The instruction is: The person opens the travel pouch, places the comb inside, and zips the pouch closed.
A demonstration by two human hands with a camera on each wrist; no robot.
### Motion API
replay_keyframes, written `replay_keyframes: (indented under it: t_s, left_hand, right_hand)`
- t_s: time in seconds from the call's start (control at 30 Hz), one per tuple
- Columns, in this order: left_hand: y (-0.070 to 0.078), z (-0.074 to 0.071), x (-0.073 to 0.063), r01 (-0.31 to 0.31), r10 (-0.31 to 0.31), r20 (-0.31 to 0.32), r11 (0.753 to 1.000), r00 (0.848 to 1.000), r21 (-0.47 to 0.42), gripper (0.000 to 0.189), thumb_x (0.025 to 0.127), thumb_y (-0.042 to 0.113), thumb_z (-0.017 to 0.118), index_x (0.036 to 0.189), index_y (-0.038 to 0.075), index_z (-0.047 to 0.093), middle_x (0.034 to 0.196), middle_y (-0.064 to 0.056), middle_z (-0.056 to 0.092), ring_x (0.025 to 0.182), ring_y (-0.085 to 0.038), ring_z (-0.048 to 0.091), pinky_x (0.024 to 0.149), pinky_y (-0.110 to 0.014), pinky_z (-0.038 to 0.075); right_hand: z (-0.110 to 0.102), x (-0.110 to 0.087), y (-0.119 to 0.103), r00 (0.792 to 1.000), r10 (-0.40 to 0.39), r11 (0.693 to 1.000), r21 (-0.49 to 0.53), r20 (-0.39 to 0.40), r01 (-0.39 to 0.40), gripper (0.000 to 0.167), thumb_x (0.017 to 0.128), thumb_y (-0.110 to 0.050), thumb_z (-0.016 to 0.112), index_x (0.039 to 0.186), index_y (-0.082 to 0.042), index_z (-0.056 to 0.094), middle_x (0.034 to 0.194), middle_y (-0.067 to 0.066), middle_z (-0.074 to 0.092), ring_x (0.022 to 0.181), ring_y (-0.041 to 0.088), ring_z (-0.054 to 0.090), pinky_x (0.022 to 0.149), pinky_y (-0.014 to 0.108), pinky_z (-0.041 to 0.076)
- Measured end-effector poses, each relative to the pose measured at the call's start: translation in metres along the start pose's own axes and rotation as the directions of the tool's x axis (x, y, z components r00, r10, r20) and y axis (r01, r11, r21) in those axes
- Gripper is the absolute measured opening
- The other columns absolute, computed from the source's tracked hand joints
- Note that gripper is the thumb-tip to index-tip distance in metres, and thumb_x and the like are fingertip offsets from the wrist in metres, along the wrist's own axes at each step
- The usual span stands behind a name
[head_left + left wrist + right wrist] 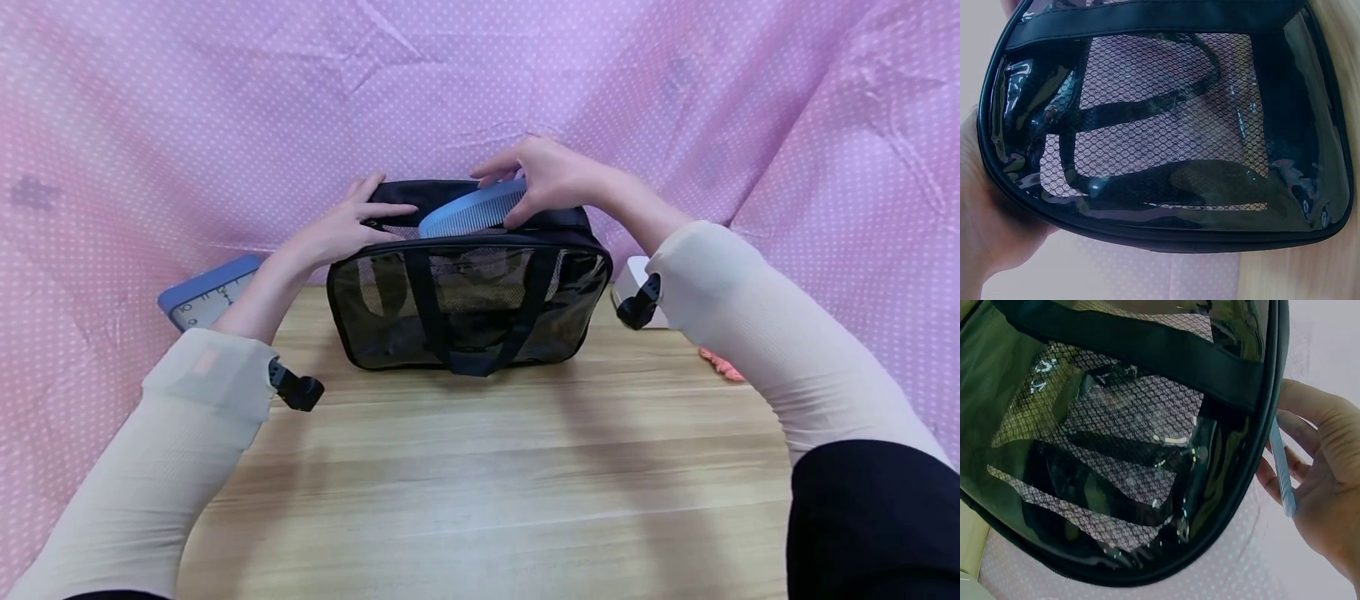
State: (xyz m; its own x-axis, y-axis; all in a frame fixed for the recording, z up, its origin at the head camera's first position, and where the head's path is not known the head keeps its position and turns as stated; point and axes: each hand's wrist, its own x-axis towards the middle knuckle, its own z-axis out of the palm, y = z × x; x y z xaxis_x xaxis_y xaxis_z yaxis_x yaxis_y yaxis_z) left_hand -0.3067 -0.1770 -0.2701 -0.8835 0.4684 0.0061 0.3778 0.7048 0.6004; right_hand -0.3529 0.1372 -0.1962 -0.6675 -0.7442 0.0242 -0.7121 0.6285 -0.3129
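A black-trimmed bag [480, 308] with see-through front and mesh back stands upright on the table, its top unzipped. My left hand [337, 225] grips the bag's left top corner, fingers over the opening's edge; in the left wrist view part of that hand [997, 219] shows behind the bag's side. My right hand [555, 179] pinches a light blue comb [472, 212] above the opening, the comb slanting down to the left with its lower end behind the front rim. In the right wrist view the comb's end [1282, 475] shows beside the palm.
A blue-framed clock [210, 292] is at the left, partly behind my left forearm. To the right of the bag lie a white object [636, 271] and a coral-pink braided item [722, 365], both partly covered by my right arm. A pink dotted cloth [450, 83] hangs behind.
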Motion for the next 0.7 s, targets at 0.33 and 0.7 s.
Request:
replay_keyframes:
  t_s: [0.33,0.7]
  left_hand:
    - [-0.0008,0.0003,0.0002,0.004,-0.004,0.005,1.000,1.000,-0.011,0.052,0.107,0.023,0.050,0.158,0.016,0.043,0.174,-0.006,-0.018,0.157,-0.032,-0.028,0.124,-0.072,-0.009]
    - [-0.0009,0.0005,0.0003,0.022,-0.022,-0.002,1.000,1.000,-0.019,0.052,0.107,0.025,0.051,0.158,0.018,0.043,0.174,-0.003,-0.017,0.157,-0.031,-0.029,0.123,-0.071,-0.012]
  right_hand:
    - [0.0077,0.0055,-0.0063,0.999,0.034,0.999,0.010,0.015,-0.035,0.067,0.086,-0.016,0.082,0.148,-0.016,0.057,0.140,0.005,0.068,0.124,0.022,0.059,0.109,0.043,0.047]
    - [0.0092,0.0051,-0.0051,1.000,0.029,0.999,0.017,0.012,-0.029,0.063,0.088,-0.017,0.079,0.148,-0.017,0.058,0.139,0.005,0.068,0.123,0.021,0.060,0.107,0.043,0.050]
